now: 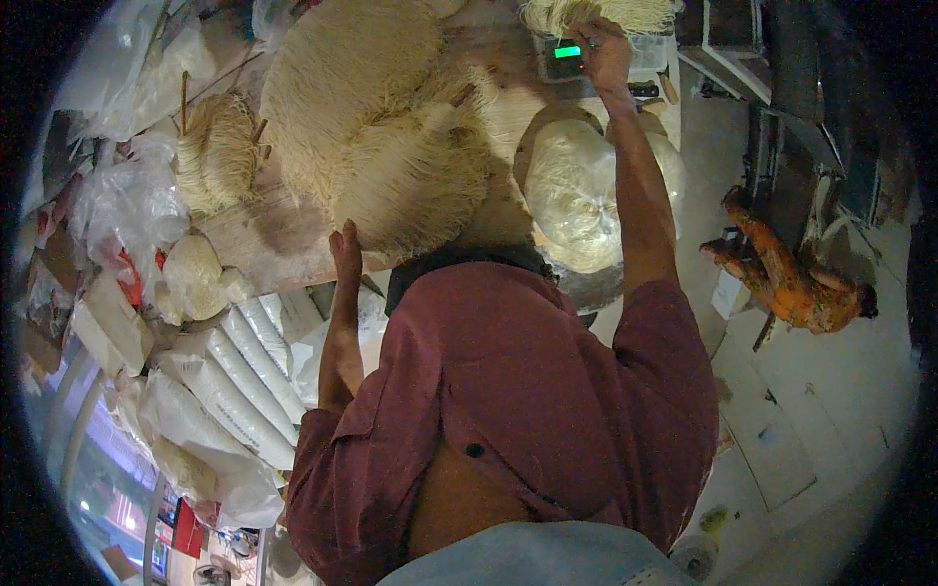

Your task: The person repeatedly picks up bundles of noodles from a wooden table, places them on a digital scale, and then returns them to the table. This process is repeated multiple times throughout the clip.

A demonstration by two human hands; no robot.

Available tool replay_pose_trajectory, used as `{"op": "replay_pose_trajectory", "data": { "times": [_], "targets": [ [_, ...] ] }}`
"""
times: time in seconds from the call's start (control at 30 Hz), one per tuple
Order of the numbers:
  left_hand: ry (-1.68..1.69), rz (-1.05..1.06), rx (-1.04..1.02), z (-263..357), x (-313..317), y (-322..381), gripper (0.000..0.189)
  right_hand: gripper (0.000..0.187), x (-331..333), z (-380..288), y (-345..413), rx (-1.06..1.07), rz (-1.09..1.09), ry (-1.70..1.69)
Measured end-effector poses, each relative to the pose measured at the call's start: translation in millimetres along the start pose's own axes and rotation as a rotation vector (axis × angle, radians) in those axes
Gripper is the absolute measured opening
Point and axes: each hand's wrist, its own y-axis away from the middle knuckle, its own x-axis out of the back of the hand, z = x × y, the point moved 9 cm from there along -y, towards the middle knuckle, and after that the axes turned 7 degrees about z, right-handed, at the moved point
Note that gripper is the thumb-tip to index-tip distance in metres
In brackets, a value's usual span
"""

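My right hand [604, 55] is at the far right of the wooden table, its fingers against pale dried noodles [645, 15] on a digital scale [564, 67] with a lit green display. Whether those fingers grip any strands is hard to see. Close to the table's front edge, my left hand [346, 253] touches or lies just beside a large heap of thin noodles [410, 176]. A second broad noodle mass [344, 66] lies behind that heap. The left fingers look close together, and their far side is hidden.
Bagged noodles [575, 190] sit at the table's right edge. A noodle bundle [220, 154] with sticks lies left, near clear plastic bags [128, 198]. White sacks [234, 388] are stacked at lower left. A person in orange patterned clothing [799, 286] is at the right.
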Motion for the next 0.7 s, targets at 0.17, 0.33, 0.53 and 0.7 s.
{"op": "replay_pose_trajectory", "data": {
  "times": [0.17,0.33,0.53,0.7],
  "targets": [
    [-0.031,-0.047,0.105,-6,-2,-5,0.043,0.014,37,-14,-3,0.098,0.249,0.042],
    [-0.151,-0.076,-0.095,1,-1,-8,0.047,0.016,68,-64,-22,0.031,0.211,-0.167],
    [-0.044,0.032,-0.206,-7,6,-8,0.046,0.026,-15,-171,44,-0.240,-0.338,-0.608],
    [0.082,0.058,-0.226,-5,6,-2,0.045,0.042,-34,-195,124,-0.668,-0.459,-0.760]
  ]
}}
